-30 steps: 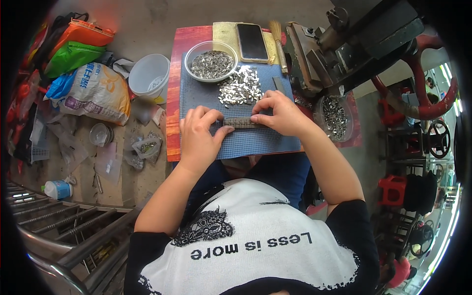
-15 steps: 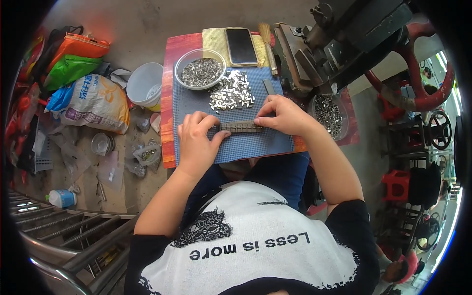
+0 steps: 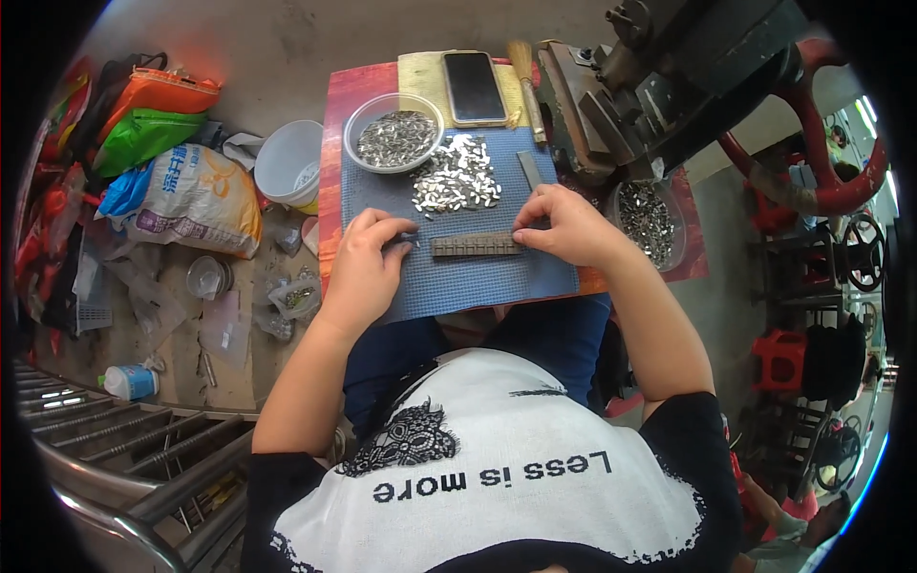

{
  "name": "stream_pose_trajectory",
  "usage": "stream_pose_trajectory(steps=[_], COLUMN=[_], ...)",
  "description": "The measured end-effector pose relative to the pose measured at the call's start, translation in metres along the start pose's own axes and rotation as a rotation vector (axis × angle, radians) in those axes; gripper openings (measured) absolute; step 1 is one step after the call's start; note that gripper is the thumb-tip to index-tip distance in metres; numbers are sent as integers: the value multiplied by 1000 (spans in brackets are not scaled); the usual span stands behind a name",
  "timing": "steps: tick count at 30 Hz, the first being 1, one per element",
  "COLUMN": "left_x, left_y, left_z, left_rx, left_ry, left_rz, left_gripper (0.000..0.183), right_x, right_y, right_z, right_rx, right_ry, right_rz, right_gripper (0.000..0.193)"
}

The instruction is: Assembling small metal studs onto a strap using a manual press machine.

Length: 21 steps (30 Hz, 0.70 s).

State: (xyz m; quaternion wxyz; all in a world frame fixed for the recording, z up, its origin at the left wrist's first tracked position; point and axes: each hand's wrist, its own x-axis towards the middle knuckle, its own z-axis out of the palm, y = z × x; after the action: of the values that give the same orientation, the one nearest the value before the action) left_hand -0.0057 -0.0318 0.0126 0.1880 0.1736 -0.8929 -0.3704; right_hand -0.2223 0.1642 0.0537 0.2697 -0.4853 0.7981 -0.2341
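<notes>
A slotted grey metal bar [image 3: 476, 245] lies crosswise on the blue ribbed mat [image 3: 458, 286]. My right hand [image 3: 570, 227] has its thumb and fingertips closed at the bar's right end. Off the bar's left end, my left hand [image 3: 366, 263] is over the mat with thumb and forefinger apart; a tiny shiny bit by its fingertips is too small to make out. Beyond the bar spreads a loose pile of small shiny metal pieces [image 3: 457, 177]. A clear round tub [image 3: 348, 134] behind it holds thin metal pieces. A flat grey metal strip [image 3: 528, 170] rests near my right hand.
A phone [image 3: 474, 88] on a yellow cloth and a brush [image 3: 525, 91] lie at the table's far side. A heavy dark press [image 3: 659, 105] with a red wheel stands at the right, beside a tub of metal pieces [image 3: 648, 224]. A white bucket [image 3: 287, 162] stands left.
My left hand has come off the bar's left end and moved a little left, its thumb and forefinger parting from it. My right hand stays at the bar's right end.
</notes>
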Motion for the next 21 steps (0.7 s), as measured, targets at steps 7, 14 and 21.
stream_pose_trajectory(steps=[7,14,21], left_x=[13,45,35], left_y=[7,5,1], left_z=[-15,-26,-13], left_rx=[38,14,244], left_ry=[-165,-442,-424], left_rz=[66,79,297], left_gripper=[25,19,10], right_x=[15,86,40], right_y=[-11,-68,-21], right_z=[-1,10,9], right_rx=[23,163,155], right_ry=[223,475,617], right_rz=[-25,-210,-87], right_gripper=[19,23,22])
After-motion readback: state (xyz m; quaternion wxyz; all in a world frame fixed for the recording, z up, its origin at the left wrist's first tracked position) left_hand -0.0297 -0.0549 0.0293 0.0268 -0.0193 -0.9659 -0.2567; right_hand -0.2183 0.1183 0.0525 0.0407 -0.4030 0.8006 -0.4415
